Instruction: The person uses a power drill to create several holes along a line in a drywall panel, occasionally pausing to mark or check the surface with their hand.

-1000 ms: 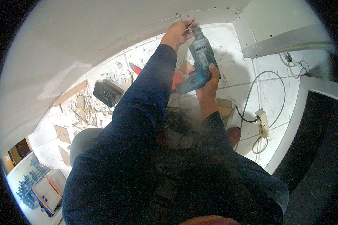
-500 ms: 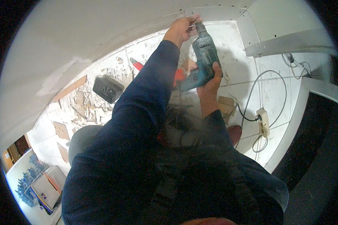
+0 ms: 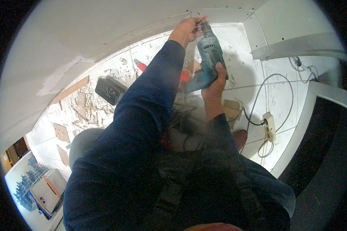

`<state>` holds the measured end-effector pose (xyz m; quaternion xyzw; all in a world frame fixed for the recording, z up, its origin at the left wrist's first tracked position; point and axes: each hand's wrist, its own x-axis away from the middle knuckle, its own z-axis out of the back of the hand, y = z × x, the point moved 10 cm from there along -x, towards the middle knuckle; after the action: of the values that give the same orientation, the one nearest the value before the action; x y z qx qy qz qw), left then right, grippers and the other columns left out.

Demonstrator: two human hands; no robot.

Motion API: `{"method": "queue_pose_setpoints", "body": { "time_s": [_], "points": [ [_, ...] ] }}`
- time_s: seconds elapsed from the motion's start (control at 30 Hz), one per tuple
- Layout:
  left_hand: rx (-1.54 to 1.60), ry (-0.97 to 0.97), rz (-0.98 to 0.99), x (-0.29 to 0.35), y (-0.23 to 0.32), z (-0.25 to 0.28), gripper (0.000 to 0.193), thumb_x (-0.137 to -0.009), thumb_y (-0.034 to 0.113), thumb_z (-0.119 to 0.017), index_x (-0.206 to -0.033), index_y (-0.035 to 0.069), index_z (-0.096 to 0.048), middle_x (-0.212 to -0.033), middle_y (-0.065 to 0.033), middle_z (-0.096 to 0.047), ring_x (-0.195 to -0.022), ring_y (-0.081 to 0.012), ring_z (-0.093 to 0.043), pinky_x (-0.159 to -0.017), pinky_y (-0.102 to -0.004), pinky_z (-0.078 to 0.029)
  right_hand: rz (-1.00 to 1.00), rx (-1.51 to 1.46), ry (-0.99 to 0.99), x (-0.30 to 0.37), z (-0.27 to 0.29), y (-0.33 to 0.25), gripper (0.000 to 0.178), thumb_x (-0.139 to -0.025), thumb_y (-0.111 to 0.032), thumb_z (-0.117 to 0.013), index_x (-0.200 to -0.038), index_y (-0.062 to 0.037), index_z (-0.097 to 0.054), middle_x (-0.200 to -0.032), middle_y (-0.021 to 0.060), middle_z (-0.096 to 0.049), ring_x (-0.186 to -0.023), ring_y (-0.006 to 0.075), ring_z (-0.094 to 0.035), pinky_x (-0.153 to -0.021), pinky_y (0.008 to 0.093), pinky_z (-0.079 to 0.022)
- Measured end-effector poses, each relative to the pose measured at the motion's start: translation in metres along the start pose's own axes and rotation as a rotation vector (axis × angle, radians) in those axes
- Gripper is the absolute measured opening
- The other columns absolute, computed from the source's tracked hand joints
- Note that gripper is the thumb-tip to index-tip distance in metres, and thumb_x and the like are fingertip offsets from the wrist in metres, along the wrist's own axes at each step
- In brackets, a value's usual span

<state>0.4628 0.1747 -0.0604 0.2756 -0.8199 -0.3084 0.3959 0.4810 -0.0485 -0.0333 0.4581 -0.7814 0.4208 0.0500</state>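
Observation:
A dusty teal power drill [image 3: 210, 50] is held in my right hand [image 3: 214, 84], which wraps its handle and rear body. Its nose points away from me, up to the white wall panel [image 3: 115, 27]. At the drill's front, my left hand [image 3: 186, 30] is closed with fingertips pinched beside the chuck [image 3: 206, 28]. A thin dark tip shows just past those fingers, but what they pinch is too small to make out. On the floor left of my left arm sits a black box [image 3: 111, 91] with several screws in it.
Broken plaster scraps [image 3: 92, 109] litter the tiled floor on the left. A red-handled tool [image 3: 140, 65] lies partly behind my left arm. At right, a cream power strip [image 3: 270, 127] has a looping grey cable [image 3: 292, 98]. A white-framed dark panel [image 3: 316, 131] stands further right.
The drill and my right hand have shifted very slightly up and left. My left hand stays at the drill's front, almost unmoved.

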Motion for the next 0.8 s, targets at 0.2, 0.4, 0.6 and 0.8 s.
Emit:
{"method": "queue_pose_setpoints", "body": {
  "time_s": [0.2,0.4,0.6,0.8],
  "points": [
    [0.021,0.023,0.002,0.005,-0.008,0.008,0.028,-0.100,0.025,-0.045,-0.113,0.009,-0.064,-0.093,-0.0027,-0.067,-0.082,-0.0133,-0.059,-0.076,-0.0286,-0.053,-0.033,0.020,-0.032,0.005,-0.011,0.004,0.039,-0.089,-0.036,-0.057,-0.111,-0.0044,-0.055,-0.091,0.0097,-0.063,-0.074,0.0224,-0.063,-0.065,0.0377,-0.053],
    [0.005,-0.007,0.073,0.018,-0.022,0.004,0.025,-0.099,0.028,-0.050,-0.111,0.011,-0.064,-0.097,-0.0018,-0.059,-0.083,-0.0136,-0.057,-0.074,-0.0274,-0.051,-0.071,-0.029,-0.037,0.000,-0.002,0.007,0.038,-0.090,-0.039,-0.054,-0.108,-0.0057,-0.055,-0.092,0.0098,-0.063,-0.073,0.0233,-0.063,-0.063,0.0371,-0.052],
    [-0.002,-0.029,0.070,0.019,-0.020,0.007,0.027,-0.100,0.029,-0.049,-0.113,0.011,-0.064,-0.105,-0.0027,-0.060,-0.093,-0.0152,-0.056,-0.084,-0.0290,-0.050,-0.069,-0.134,-0.080,0.006,-0.018,0.012,0.041,-0.090,-0.036,-0.056,-0.110,-0.0008,-0.054,-0.086,0.0137,-0.063,-0.066,0.0249,-0.062,-0.063,0.0399,-0.053],
    [0.119,-0.055,0.053,0.023,-0.019,-0.010,0.029,-0.100,0.028,-0.050,-0.116,0.008,-0.061,-0.109,-0.0064,-0.062,-0.100,-0.0161,-0.056,-0.091,-0.0310,-0.047,-0.054,-0.078,-0.110,-0.002,-0.014,0.005,0.038,-0.089,-0.038,-0.057,-0.109,-0.0057,-0.054,-0.092,0.0102,-0.061,-0.075,0.0229,-0.062,-0.066,0.0379,-0.052]
  ]
}}
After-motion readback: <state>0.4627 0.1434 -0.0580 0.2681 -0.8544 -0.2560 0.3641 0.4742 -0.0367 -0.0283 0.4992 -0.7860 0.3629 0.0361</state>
